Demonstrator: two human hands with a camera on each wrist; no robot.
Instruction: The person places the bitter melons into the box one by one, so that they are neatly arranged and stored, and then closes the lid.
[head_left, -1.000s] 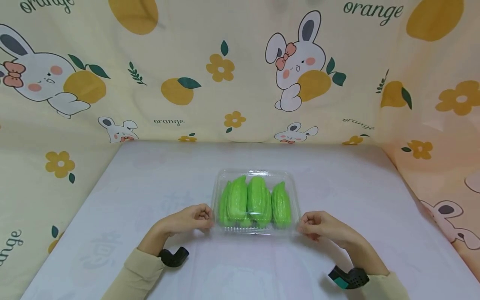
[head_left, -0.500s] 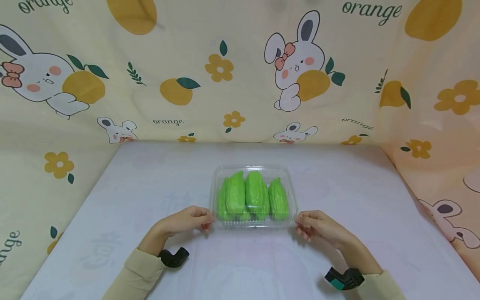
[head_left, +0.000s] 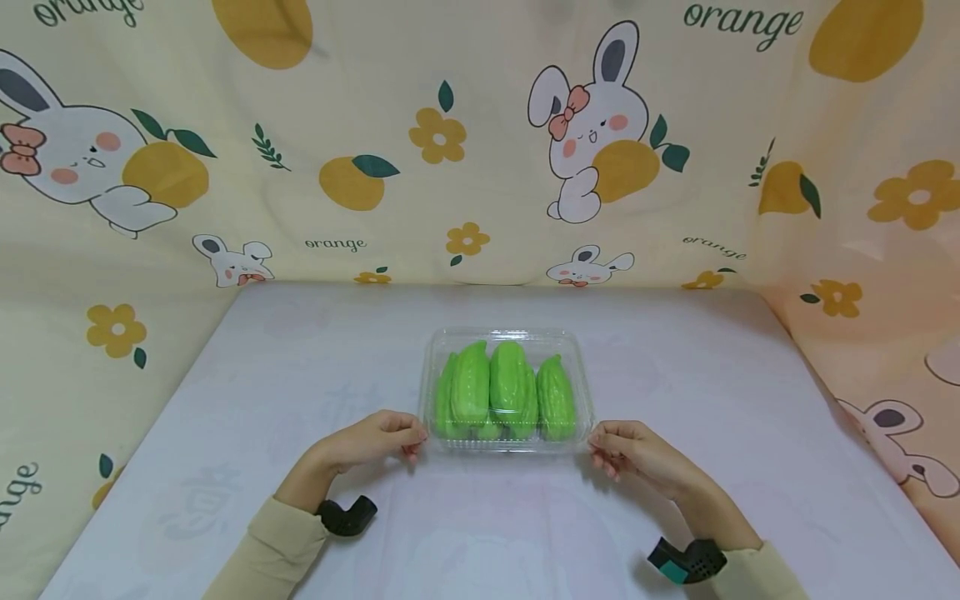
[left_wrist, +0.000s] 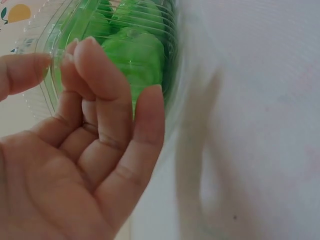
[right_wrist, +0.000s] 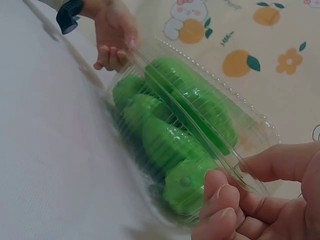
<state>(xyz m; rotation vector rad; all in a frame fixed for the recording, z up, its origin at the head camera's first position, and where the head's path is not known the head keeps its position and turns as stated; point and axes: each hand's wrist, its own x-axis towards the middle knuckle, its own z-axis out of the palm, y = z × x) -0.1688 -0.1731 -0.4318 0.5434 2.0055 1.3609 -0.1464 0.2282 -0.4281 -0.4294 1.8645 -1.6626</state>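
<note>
A clear plastic clamshell box (head_left: 507, 448) sits in the middle of the table, holding several bright green ridged gourds (head_left: 470, 387) under its transparent cover. At its near left corner my left hand (head_left: 378, 435) pinches the rim between thumb and fingers. The left wrist view has this hand (left_wrist: 95, 145) with the thumb on one side of the rim and curled fingers on the other. My right hand (head_left: 637, 454) pinches the opposite near corner. In the right wrist view the right thumb (right_wrist: 280, 162) lies on the rim, with the fingers curled below it.
The white table (head_left: 480, 533) spreads around the box. A cream cloth backdrop (head_left: 495, 192) printed with rabbits and oranges rises behind the table and along both sides. A dark wrist camera (head_left: 348, 515) sits on the left wrist, another camera (head_left: 687, 560) on the right.
The clamshell box has shifted slightly away from me and a little left, mostly in the first half second. My right hand has moved left with it. My left fingers have changed their hold slightly.
</note>
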